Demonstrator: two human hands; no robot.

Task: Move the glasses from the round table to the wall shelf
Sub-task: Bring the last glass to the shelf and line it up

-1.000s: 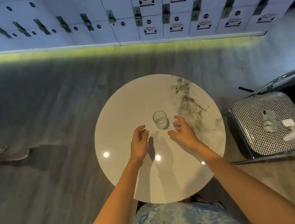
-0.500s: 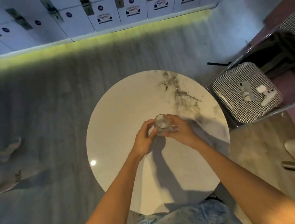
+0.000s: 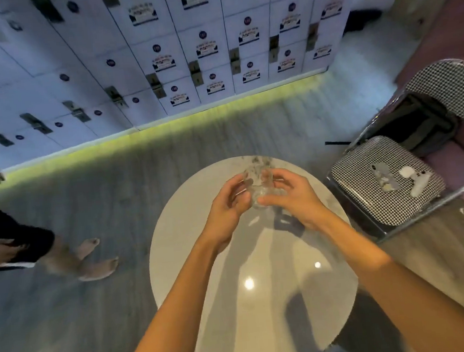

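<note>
A small clear drinking glass [image 3: 257,187] is held up above the round white marble table [image 3: 200,277]. My left hand [image 3: 228,207] cups it from the left and my right hand [image 3: 291,196] from the right, fingers curled around its sides. The glass is blurred and partly hidden by my fingers. No wall shelf can be made out in view.
A wall of white lockers [image 3: 158,56] stands ahead across the grey floor. A checkered chair [image 3: 385,182] at the right carries a phone [image 3: 383,176] and small white items. Another person's bare feet [image 3: 92,258] stand on the floor at the left.
Both hands closed around the glass and lifted it off the table. The view tilted up toward the lockers, and another person's legs came into view at the left.
</note>
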